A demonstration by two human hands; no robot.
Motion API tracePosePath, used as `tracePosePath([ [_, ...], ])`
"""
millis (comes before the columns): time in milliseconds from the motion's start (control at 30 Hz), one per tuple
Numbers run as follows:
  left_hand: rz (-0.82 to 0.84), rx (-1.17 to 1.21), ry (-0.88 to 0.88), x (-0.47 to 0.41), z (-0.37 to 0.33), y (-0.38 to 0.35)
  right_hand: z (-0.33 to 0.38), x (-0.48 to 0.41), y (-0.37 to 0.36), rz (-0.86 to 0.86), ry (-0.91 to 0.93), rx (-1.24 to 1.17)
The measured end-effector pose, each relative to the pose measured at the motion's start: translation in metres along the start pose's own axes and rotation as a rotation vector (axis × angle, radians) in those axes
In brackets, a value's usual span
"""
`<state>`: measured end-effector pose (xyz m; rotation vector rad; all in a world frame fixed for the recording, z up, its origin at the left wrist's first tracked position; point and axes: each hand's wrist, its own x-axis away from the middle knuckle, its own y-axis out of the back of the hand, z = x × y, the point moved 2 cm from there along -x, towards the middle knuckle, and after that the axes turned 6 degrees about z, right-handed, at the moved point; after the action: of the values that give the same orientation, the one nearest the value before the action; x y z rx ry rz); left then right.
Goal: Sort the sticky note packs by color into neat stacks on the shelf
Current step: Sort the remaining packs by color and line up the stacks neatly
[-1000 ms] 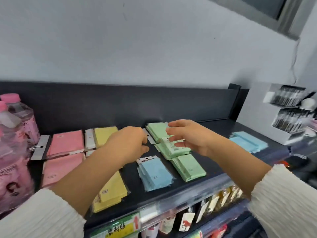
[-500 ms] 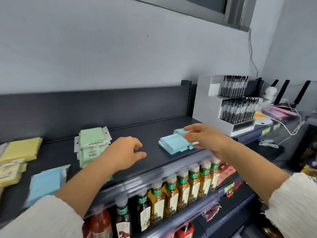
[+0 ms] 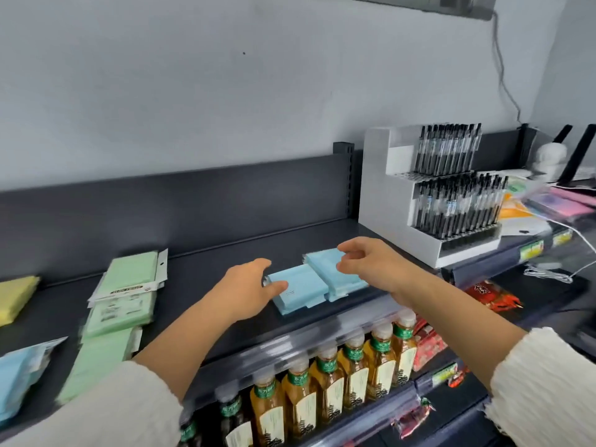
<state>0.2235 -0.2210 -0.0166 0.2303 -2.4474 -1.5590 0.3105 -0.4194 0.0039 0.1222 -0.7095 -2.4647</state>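
Two hands were in view, both over the dark shelf (image 3: 225,253) in the middle of the frame. Two blue stacks lay there side by side, touching: the left stack (image 3: 300,290) nearer the front edge, the right stack (image 3: 325,262) a little further back. How many packs each one had I could not count.

The left hand (image 3: 248,291) was spread, not closed; its thumb lay on top of the left stack and the fingers were nearly straight at that stack's left edge. The right hand (image 3: 374,266) was over the right stack with bent fingers (the thumb and the first finger close to each other). Whether it pinched a pack I cannot tell, because the hand hid that place.

One more blue pack (image 3: 19,379) lay at the lower left, cut off by the frame edge. The green packs (image 3: 129,285) made three overlapping heaps at the left; the lowest heap was blurred. One yellow pile (image 3: 14,298) showed at the left edge, also cut off.

At the upper right stood one white pen rack (image 3: 396,201) with two tiers of black pens. Below the shelf was a row of about seven bottles (image 3: 325,382), the leftmost ones dark and partly hidden by the left sleeve.
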Motion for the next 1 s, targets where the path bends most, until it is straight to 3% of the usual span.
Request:
tracePosePath([
  [233, 0.260, -0.116, -0.059, -0.052, -0.017, 0.010, -0.008, -0.066, 0.017, 0.024, -0.092, 0.154],
  [367, 0.276, -0.073, -0.036, -0.082, -0.028, 0.013, -0.022, -0.089, 0.025, 0.105, -0.318, 0.122],
  [467, 0.303, -0.055, -0.016, -0.103, -0.033, 0.004, -0.030, -0.105, 0.025, 0.159, -0.371, 0.030],
  [633, 0.251, -0.034, 0.018, -0.118, -0.039, -0.007, -0.033, -0.119, 0.019, 0.262, -0.381, -0.107],
  [800, 0.254, 0.217, 0.023, -0.123, -0.037, -0.011, -0.031, -0.131, 0.023, 0.355, -0.385, -0.385],
  [1000, 0.128, 0.469, 0.031, -0.118, -0.049, -0.012, -0.032, -0.147, 0.026, 0.303, -0.311, -0.486],
])
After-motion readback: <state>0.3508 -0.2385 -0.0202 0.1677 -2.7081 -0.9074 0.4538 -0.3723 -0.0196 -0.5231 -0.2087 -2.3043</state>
